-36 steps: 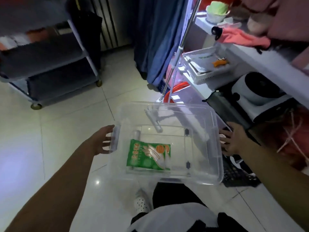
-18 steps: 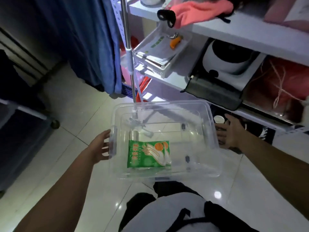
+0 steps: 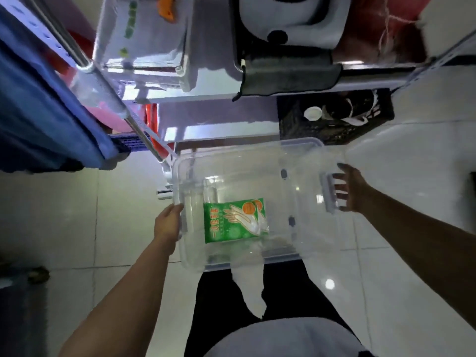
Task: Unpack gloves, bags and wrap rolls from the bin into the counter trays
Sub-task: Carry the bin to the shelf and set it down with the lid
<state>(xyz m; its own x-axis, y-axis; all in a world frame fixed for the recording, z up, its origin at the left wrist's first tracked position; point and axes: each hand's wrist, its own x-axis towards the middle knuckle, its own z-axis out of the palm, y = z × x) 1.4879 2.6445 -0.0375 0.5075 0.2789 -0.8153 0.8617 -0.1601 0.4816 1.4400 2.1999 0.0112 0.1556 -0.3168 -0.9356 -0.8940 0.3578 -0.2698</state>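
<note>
Over the floor, by the shelves: the clear bin (image 3: 247, 202) is carried level between both hands, above the person's own legs
Left hand (image 3: 168, 222): fingers hooked round the near-left handle, a firm grip on the bin
Right hand (image 3: 347, 188): fingers spread against the right handle and curling under it, holding up that end
Glove pack (image 3: 234, 220): green, printed with hands, lying flat on the bin floor towards the left; a clear roll (image 3: 211, 195) lies just beyond it
Change: the view has swung round from open floor to face the shelves, which now fill the far side; the pack hasn't shifted in the bin
White tray (image 3: 144, 42): on the shelf, far left, above the bin
Meaning: my read, the bin is being brought in for unloading; nothing is out yet
</note>
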